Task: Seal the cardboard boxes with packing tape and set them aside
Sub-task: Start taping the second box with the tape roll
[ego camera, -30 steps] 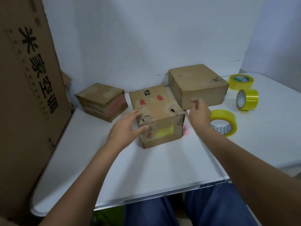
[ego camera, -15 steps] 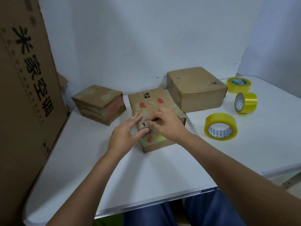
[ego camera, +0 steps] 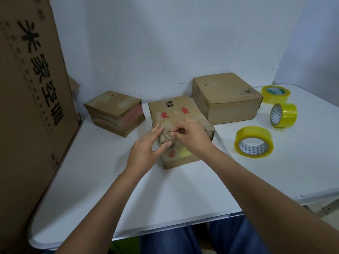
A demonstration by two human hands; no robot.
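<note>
Head view:
Middle box (ego camera: 176, 114): worn cardboard, red marks on top, a hole near its far edge; sits on the white bench (ego camera: 102, 180) directly under both hands.
Left hand (ego camera: 145, 153): fingers (ego camera: 156, 132) straight and spread, tips touching the box's near left top edge; holds nothing.
Right hand (ego camera: 192, 138): fingers (ego camera: 178, 130) curled, tips pinched together on the box top near its front edge; what they pinch is too small to tell.
Box left of the fingers (ego camera: 115, 111): smaller, pinkish panel on its side, well apart from the left hand.
Box beyond the right hand (ego camera: 226, 97): wider and flat, closed, a tear on its top right, just beside the middle box's far right corner.
Near tape roll (ego camera: 254, 142): yellow, lying flat, right of the right hand, apart from it.
Upright tape roll (ego camera: 283, 115): yellow, standing on edge, farther right.
Far tape roll (ego camera: 275, 94): yellow, lying flat, green label on its core, beyond the upright one.
Large carton (ego camera: 27, 107): stands at the far left of the left hand, black printed characters on its face.
</note>
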